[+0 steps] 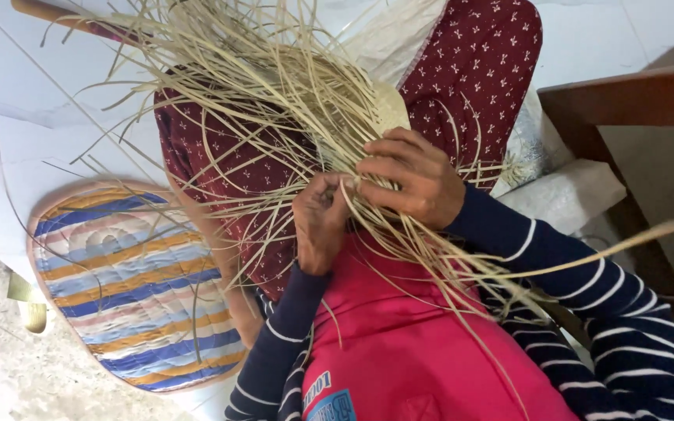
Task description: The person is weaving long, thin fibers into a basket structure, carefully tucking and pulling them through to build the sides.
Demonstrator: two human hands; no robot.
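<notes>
Mid-frame, both hands work close together in a mass of pale straw strands (274, 101) that fans toward the upper left. The left hand (320, 222) pinches strands shut; the right hand (411, 178) clamps the woven part — a striped mat (130, 284) lower left, a wooden table (633, 97) upper right.

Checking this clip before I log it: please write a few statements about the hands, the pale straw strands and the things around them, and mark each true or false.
1. Both hands, left hand and right hand, grip the bundle of pale straw strands. True.
2. The oval quilted mat with blue and orange stripes lies on the lap. False: it lies on the floor beside the legs.
3. The sleeves are navy with thin white stripes. True.
4. The dark wooden table stands on the mat's side. False: it stands on the opposite side.
</notes>
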